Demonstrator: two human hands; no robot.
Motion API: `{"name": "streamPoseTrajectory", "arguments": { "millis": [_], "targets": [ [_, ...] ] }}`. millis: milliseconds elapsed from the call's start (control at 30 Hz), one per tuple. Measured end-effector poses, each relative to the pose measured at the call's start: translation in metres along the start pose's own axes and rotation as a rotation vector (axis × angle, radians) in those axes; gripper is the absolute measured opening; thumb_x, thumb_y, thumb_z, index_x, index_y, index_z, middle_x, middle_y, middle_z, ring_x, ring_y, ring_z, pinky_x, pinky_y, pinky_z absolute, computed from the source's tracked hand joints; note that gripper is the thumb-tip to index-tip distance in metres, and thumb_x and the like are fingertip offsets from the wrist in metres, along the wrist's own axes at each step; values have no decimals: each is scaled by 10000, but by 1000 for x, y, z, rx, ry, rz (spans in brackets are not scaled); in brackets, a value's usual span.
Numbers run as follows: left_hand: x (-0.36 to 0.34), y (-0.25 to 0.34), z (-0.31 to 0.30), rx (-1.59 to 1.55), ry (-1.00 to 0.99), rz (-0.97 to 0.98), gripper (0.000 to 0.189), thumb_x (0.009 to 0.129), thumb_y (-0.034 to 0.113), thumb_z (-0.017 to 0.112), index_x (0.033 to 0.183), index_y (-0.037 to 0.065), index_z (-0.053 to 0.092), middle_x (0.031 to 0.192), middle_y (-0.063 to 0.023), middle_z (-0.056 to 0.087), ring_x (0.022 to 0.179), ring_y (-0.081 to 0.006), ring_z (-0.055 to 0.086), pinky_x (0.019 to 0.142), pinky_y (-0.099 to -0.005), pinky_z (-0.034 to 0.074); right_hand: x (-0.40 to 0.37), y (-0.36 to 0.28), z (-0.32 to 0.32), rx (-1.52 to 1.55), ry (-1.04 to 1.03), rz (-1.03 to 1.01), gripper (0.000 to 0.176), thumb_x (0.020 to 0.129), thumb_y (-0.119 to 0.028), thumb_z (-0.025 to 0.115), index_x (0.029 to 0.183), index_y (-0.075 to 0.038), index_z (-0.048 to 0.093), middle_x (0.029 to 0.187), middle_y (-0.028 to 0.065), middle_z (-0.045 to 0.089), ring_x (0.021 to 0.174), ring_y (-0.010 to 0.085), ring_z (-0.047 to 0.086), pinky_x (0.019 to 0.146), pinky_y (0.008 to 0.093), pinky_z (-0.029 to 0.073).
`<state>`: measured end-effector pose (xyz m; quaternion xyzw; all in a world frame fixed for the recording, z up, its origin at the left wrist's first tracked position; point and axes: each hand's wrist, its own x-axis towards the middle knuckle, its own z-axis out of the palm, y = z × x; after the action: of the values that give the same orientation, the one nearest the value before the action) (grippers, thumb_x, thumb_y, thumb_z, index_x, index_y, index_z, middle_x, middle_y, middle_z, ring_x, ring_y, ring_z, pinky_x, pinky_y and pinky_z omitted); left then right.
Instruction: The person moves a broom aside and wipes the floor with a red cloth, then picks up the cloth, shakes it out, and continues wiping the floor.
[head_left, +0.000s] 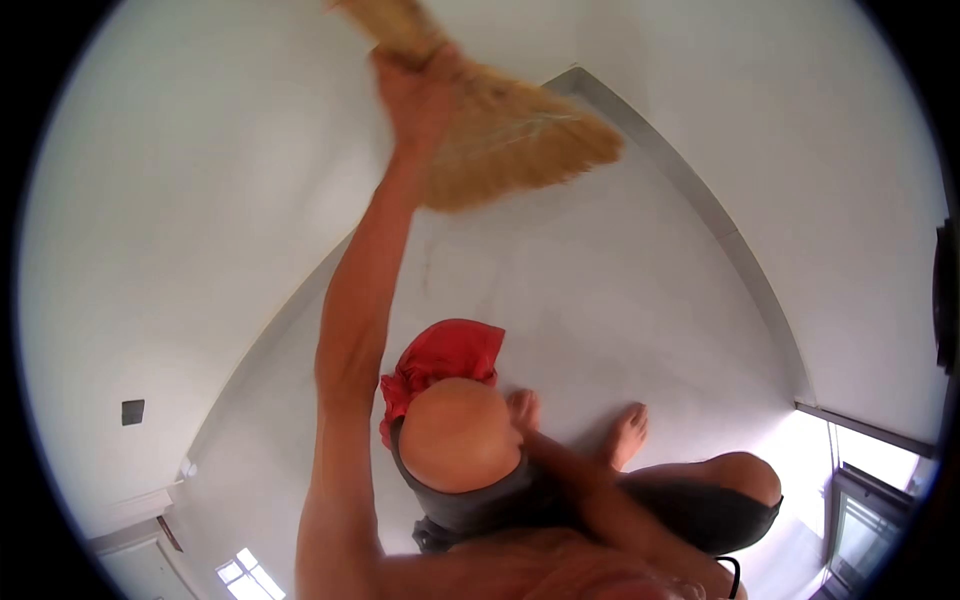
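Note:
My left hand is raised at the top of the view, closed around the lower handle of a straw broom. The broom's bristles fan out to the right near the wall, and its handle runs out of the top edge. Motion blurs the hand and broom slightly. My right hand is low beside my bent left knee, partly hidden by it, so its fingers are not clear. Just beyond that knee is a crumpled red cloth or bag; whether my right hand touches it is hidden.
Grey floor narrows to a corner between white walls, with a grey skirting along their base. My bare foot is on the floor. A glass door or window lets in light at lower right. A dark wall plate is at left.

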<state>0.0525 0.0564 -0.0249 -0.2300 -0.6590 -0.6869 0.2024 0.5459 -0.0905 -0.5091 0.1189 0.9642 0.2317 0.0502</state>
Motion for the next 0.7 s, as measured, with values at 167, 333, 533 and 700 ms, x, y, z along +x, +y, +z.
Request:
{"name": "streamPoseTrajectory", "arguments": {
  "millis": [167,333,533,700],
  "targets": [
    [5,-28,95,-177,-397,-225,316,1004,50,689,1255,19,500,1066,-71,636,963,-184,633,850,-345,588,-7,17,-15,-90,-32,-169,240,987,-138,531,1207,-56,578,1113,104,605,1083,279,593,941,382,531],
    [30,-84,174,-382,-615,-280,310,983,-23,671,1244,10,508,1044,-92,638,903,-185,644,795,-364,604,4,21,-29,-360,-58,-275,210,1001,-145,519,1184,-64,581,1090,90,603,1051,268,598,917,369,536],
    [47,-108,251,-429,-640,-387,345,985,69,709,1268,-12,528,1032,-120,654,864,-216,665,744,-401,610,16,26,-58,-970,-119,-563,181,1017,-153,504,1157,-74,585,1062,72,600,1012,255,603,888,353,542],
    [28,-133,238,-226,-677,-140,459,1009,185,732,1365,-35,543,1154,-136,672,1041,-212,660,898,-345,579,29,38,-97,-1588,-317,-973,162,1030,-160,492,1134,-82,588,1039,57,597,980,245,608,864,340,547]
  ]
}}
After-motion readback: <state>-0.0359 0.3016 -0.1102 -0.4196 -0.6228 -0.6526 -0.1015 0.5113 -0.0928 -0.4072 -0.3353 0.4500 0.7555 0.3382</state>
